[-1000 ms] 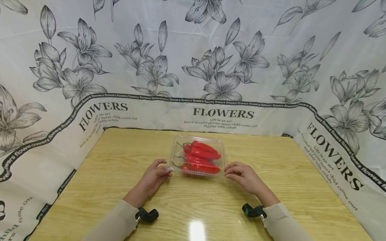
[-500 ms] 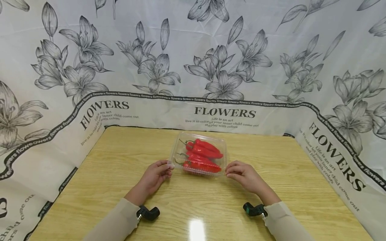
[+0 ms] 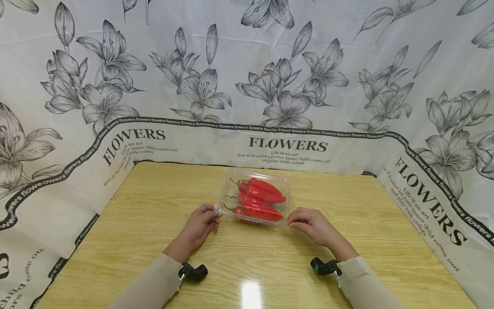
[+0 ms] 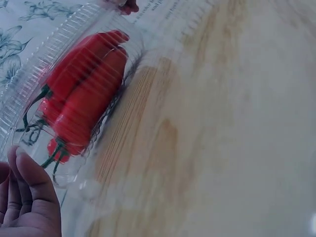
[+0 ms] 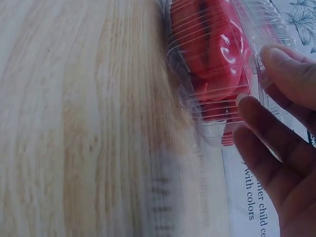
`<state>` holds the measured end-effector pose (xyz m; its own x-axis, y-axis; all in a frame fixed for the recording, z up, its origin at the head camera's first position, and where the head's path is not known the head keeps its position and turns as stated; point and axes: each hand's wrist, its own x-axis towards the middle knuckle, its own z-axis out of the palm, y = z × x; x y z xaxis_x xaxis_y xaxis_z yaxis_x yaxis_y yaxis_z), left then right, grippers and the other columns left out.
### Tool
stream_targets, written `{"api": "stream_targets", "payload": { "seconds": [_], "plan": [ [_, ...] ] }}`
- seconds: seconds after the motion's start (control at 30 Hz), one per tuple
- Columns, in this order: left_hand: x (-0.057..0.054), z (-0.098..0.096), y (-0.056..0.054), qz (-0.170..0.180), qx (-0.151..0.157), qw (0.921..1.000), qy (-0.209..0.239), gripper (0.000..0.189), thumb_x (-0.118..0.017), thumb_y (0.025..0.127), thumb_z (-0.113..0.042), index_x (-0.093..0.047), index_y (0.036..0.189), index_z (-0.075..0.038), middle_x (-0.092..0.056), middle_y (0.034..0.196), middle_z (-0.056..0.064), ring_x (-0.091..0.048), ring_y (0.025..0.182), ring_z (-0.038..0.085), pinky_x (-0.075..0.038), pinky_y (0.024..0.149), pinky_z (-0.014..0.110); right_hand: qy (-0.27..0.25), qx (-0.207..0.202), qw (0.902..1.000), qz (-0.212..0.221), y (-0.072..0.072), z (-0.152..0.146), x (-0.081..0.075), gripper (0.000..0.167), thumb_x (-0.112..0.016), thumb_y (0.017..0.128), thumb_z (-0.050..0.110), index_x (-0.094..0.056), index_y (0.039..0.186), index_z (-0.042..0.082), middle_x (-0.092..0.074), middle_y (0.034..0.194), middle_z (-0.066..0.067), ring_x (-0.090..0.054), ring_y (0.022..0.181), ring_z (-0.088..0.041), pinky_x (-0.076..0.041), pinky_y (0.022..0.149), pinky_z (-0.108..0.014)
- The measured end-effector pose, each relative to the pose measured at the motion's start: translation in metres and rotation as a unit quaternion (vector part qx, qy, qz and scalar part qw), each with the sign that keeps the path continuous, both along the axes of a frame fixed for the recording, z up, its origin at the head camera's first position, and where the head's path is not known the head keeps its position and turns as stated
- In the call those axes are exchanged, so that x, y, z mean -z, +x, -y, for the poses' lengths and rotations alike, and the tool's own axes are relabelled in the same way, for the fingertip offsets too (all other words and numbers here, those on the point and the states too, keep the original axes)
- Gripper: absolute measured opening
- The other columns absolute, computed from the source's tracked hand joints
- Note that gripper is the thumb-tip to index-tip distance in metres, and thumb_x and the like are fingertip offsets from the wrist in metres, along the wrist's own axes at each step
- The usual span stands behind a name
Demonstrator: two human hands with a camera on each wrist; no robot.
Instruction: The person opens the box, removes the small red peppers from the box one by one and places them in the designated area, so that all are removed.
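Observation:
A clear plastic clamshell box [image 3: 285,182] sits on the wooden table with its lid down over several red peppers [image 3: 258,210]. Their green stems point left. My left hand [image 3: 198,225] pinches the box's rim at the near left corner with thumb and fingertips. At the near right corner, my right hand [image 3: 314,227] pinches the rim; in the right wrist view its thumb lies on top and its fingers [image 5: 269,131] lie below. From the left wrist view, the left fingers [image 4: 37,182] are at the corner beside the pepper stems, and the thumb is partly cut off.
The wooden table [image 3: 247,262] runs out to the front and both sides. White fabric walls [image 3: 208,146] with a flower print stand behind the table and at its sides. A black wrist mount [image 3: 194,272] is strapped at each cuff.
The left hand and forearm have shifted slightly to the right, with the fingers still at the corner. The right hand keeps its place on the box, and the peppers lie as before.

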<state>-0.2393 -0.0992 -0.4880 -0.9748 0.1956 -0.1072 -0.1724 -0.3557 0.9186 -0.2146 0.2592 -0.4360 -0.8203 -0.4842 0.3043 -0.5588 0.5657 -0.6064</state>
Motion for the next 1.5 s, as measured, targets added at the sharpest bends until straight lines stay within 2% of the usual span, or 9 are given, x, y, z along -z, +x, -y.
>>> {"api": "stream_targets", "payload": {
  "seconds": [0.2,0.33,0.53,0.7,0.93,1.03,1.17,1.3,1.5],
  "plan": [
    [0.003,-0.004,-0.001,-0.003,-0.028,0.9995,-0.013,0.006,-0.047,0.096,0.001,-0.051,0.101,0.003,-0.061,0.080,0.001,-0.055,0.069,0.010,-0.049,0.064,0.022,0.033,0.021,0.9992,-0.004,0.000,0.002,-0.003,0.006,-0.065,0.092,0.014,-0.070,0.091,0.014,-0.067,0.093,0.008,-0.055,0.077,-0.002,-0.048,0.066,-0.024],
    [0.002,-0.006,-0.001,-0.006,-0.041,0.9989,-0.021,0.009,-0.046,0.096,0.003,-0.049,0.103,0.008,-0.061,0.079,0.002,-0.055,0.068,0.011,-0.049,0.063,0.022,0.040,0.031,0.9987,-0.006,0.002,0.004,-0.004,0.005,-0.062,0.094,0.016,-0.067,0.092,0.018,-0.066,0.093,0.008,-0.056,0.080,-0.003,-0.050,0.070,-0.025],
    [0.002,-0.008,-0.002,-0.009,-0.052,0.9982,-0.030,0.008,-0.047,0.096,0.003,-0.049,0.101,0.008,-0.060,0.078,0.002,-0.055,0.067,0.011,-0.050,0.063,0.022,0.021,0.037,0.9988,0.022,0.003,0.006,-0.004,0.007,-0.059,0.096,0.018,-0.066,0.095,0.016,-0.066,0.093,0.004,-0.056,0.081,-0.005,-0.049,0.070,-0.025],
    [-0.002,-0.008,-0.003,-0.005,-0.050,0.9980,-0.039,0.007,-0.047,0.096,0.002,-0.049,0.101,0.006,-0.060,0.078,0.003,-0.057,0.067,0.012,-0.051,0.062,0.022,0.024,0.025,0.9989,0.031,0.002,0.006,-0.005,0.007,-0.058,0.097,0.018,-0.065,0.095,0.017,-0.066,0.094,0.003,-0.056,0.082,-0.006,-0.050,0.072,-0.025],
    [-0.008,-0.005,-0.004,-0.011,-0.033,0.9975,-0.062,0.029,-0.056,0.094,0.001,-0.046,0.121,0.005,-0.066,0.080,0.002,-0.065,0.073,0.012,-0.055,0.069,0.025,0.048,-0.003,0.9974,0.054,-0.001,0.006,-0.012,0.006,-0.058,0.097,0.017,-0.064,0.095,0.016,-0.065,0.092,-0.001,-0.056,0.080,-0.005,-0.051,0.075,-0.026],
    [-0.009,-0.006,-0.004,-0.009,-0.043,0.9981,-0.044,0.039,-0.057,0.092,0.003,-0.045,0.130,0.002,-0.066,0.083,0.002,-0.067,0.075,0.012,-0.056,0.071,0.025,0.049,-0.009,0.9969,0.060,-0.002,0.006,-0.012,0.006,-0.058,0.097,0.016,-0.064,0.095,0.014,-0.066,0.092,-0.005,-0.055,0.079,-0.005,-0.050,0.074,-0.026],
    [-0.011,-0.009,-0.007,0.013,-0.048,0.9987,0.010,0.044,-0.054,0.093,0.005,-0.043,0.135,0.003,-0.062,0.093,0.008,-0.067,0.080,0.014,-0.056,0.076,0.026,0.042,-0.013,0.9971,0.062,-0.002,0.006,-0.012,0.006,-0.058,0.097,0.015,-0.064,0.094,0.014,-0.066,0.091,-0.008,-0.054,0.077,-0.005,-0.049,0.072,-0.025],
    [-0.013,-0.013,-0.008,0.040,-0.058,0.9963,0.049,0.035,-0.051,0.095,0.005,-0.046,0.130,0.005,-0.059,0.099,0.011,-0.066,0.084,0.015,-0.056,0.079,0.026,0.038,-0.023,0.9972,0.060,-0.002,0.007,-0.013,0.007,-0.058,0.097,0.016,-0.064,0.094,0.015,-0.066,0.090,-0.007,-0.055,0.078,-0.007,-0.050,0.072,-0.025],
    [-0.013,-0.018,-0.010,0.037,-0.073,0.9949,0.058,0.015,-0.050,0.095,0.005,-0.047,0.109,0.000,-0.058,0.090,0.009,-0.063,0.080,0.015,-0.056,0.076,0.028,0.034,-0.029,0.9975,0.055,-0.003,0.009,-0.012,0.007,-0.058,0.096,0.015,-0.064,0.093,0.014,-0.066,0.090,-0.004,-0.056,0.078,-0.007,-0.050,0.072,-0.025]
  ]
}}
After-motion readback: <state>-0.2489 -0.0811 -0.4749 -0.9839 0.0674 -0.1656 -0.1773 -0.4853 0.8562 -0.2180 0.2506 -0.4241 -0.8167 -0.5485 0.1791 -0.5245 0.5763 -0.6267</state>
